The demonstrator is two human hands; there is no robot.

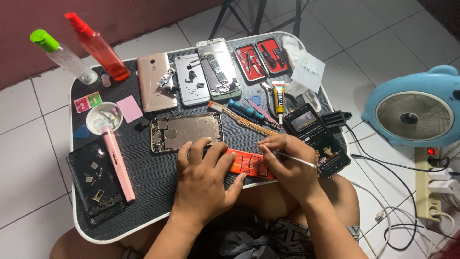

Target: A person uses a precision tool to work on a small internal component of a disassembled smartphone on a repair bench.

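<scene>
Orange case point(249, 164) seemingly beneath both fingers point(218, 156)

Blue fan point(413, 114), red spray bottle point(98, 47)

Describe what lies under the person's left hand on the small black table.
Under the left hand lies an orange flat piece with small dark parts on it, resting on the black table. Its left end is covered by the fingers, so that part cannot be seen.

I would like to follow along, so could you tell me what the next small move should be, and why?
Probably ease the tweezers tip further into the orange part to lift a small piece: the left hand already pins that part flat on the table, and the right hand holds the tool right at it.
</scene>
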